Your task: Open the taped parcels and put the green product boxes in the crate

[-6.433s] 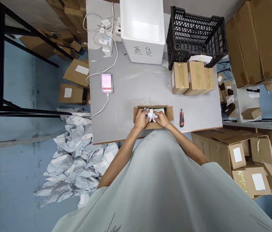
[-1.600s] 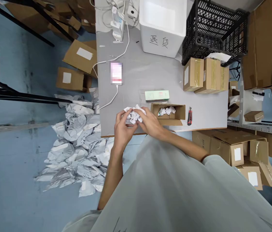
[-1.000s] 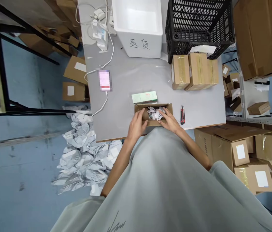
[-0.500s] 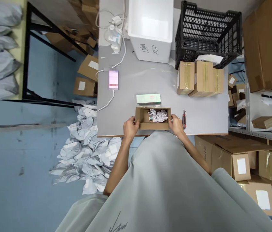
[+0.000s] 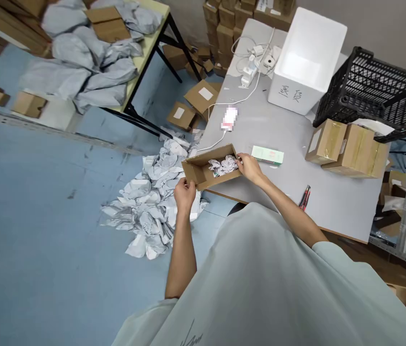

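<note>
Between my hands is an open cardboard box [image 5: 212, 184], tilted, partly past the table's left front corner. Crumpled paper [image 5: 224, 166] lies inside it, toward its right end. My left hand [image 5: 184, 192] grips the box at its near left corner, thumb and fingers closed on the wall. My right hand [image 5: 249, 166] is closed on the right end. Just right of that hand a slim pale green box [image 5: 267, 155] lies on the grey table [image 5: 285, 137]. A red and black utility knife [image 5: 305, 197] rests farther right, near the front edge.
A heap of crumpled grey mailing bags [image 5: 148, 206] covers the floor at left. A white foam box [image 5: 292, 91], a black plastic crate [image 5: 372, 96] and taped cartons [image 5: 350, 149] stand on the table. White cables [image 5: 246, 98] run along its left side. Another table [image 5: 148, 43] holds full grey bags.
Both hands have carried the cardboard box leftward, off the table's middle and toward the paper-like heap, tilting it. The view has turned to the left. The green box and knife stay on the table.
</note>
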A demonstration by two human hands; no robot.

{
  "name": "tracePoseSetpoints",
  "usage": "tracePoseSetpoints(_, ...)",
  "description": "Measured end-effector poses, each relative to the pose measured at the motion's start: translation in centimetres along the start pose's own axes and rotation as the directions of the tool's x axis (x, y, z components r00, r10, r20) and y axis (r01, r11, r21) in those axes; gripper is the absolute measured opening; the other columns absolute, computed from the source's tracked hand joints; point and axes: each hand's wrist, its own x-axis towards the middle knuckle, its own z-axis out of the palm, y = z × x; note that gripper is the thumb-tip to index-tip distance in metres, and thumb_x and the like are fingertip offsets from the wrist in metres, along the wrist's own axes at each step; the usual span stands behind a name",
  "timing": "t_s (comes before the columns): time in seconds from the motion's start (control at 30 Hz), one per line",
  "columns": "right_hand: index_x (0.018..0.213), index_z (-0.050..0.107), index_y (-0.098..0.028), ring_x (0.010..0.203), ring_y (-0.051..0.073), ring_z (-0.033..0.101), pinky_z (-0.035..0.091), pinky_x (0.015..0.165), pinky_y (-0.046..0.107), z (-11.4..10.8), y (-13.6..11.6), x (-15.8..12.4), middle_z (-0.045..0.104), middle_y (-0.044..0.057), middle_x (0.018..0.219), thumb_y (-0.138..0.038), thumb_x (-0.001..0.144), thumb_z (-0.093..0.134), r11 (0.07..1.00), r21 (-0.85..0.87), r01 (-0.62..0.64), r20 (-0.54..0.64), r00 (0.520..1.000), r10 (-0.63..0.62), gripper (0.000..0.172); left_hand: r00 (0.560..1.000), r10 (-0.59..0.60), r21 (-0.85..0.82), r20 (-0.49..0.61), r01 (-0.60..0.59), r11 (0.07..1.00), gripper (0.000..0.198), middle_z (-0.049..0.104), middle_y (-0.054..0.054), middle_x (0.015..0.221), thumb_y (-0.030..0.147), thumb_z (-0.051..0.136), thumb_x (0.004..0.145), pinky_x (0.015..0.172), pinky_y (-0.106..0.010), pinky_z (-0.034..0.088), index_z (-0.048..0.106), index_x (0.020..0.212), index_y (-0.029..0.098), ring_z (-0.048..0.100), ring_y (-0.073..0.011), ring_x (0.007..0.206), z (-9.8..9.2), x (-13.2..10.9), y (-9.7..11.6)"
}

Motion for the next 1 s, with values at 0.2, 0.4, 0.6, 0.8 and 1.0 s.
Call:
tracePoseSetpoints(0.2, 0.148, 0.074, -0.015, 0.13, 0.034, 0.075, 0.055, 0.114, 0.042, 2.3, -3.9, 6.1, 0.081, 0.018, 0.139, -0.02, 0.116, 0.049, 1.0, -0.017, 0.001, 0.044, 0.999, 0.0, 0.041, 0.997, -0.064, -0.11, 0.036, 0.068, 0.992, 0.026, 0.082, -0.014, 0.115, 0.027, 0.052, 0.092, 0.099, -0.035, 0.06, 0.072, 0.105, 0.019, 0.076, -0.0267, 0.108, -0.1, 4.7, -2.5)
tracePoseSetpoints(0.4, 0.155, 0.069, -0.015, 0.126, 0.029, 0.078, 0.055, 0.116, 0.039, 2.0, -1.7, 5.7, 0.077, 0.017, 0.15, -0.027, 0.117, 0.051, 0.995, 0.1, -0.01, 0.012, 1.0, 0.009, 0.044, 0.986, 0.051, -0.146, -0.157, -0.074, 0.987, 0.043, 0.076, -0.019, 0.137, 0.031, 0.062, 0.097, 0.118, -0.048, 0.058, 0.069, 0.137, 0.017, 0.072, -0.0327, 0.131, -0.3, 5.1, -2.1)
tracePoseSetpoints(0.6, 0.153, 0.069, -0.015, 0.124, 0.028, 0.078, 0.059, 0.114, 0.043, -1.2, 7.9, -0.3, 0.075, 0.019, 0.151, -0.028, 0.113, 0.054, 0.954, 0.196, -0.228, -0.208, 0.941, 0.267, 0.044, 0.843, 0.529, -0.262, -0.097, -0.534, 0.804, 0.047, 0.065, -0.019, 0.154, 0.037, 0.057, 0.111, 0.122, -0.043, 0.056, 0.06, 0.155, 0.02, 0.066, -0.0281, 0.144, 2.6, 1.2, 8.6)
tracePoseSetpoints(0.8, 0.153, 0.068, -0.011, 0.127, 0.031, 0.078, 0.058, 0.117, 0.048, -3.6, 16.6, -5.6, 0.077, 0.023, 0.147, -0.026, 0.108, 0.063, 0.827, 0.214, -0.52, -0.265, 0.784, 0.562, 0.047, 0.592, 0.739, -0.342, 0.322, -0.655, 0.674, 0.064, 0.056, -0.021, 0.165, 0.028, 0.069, 0.101, 0.134, -0.055, 0.044, 0.054, 0.163, 0.02, 0.054, -0.0366, 0.159, 13.0, 0.3, 17.5)
tracePoseSetpoints(1.0, 0.161, 0.062, -0.008, 0.126, 0.027, 0.081, 0.061, 0.113, 0.04, -2.3, 19.8, -4.3, 0.076, 0.025, 0.15, -0.018, 0.102, 0.069, 0.768, 0.362, -0.528, -0.149, 0.781, 0.607, 0.06, 0.656, 0.513, -0.091, 0.554, -0.564, 0.82, 0.083, 0.041, -0.027, 0.178, 0.019, 0.084, 0.082, 0.127, -0.066, 0.046, 0.057, 0.161, 0.02, 0.048, -0.0498, 0.161, 22.5, 3.3, 20.3)
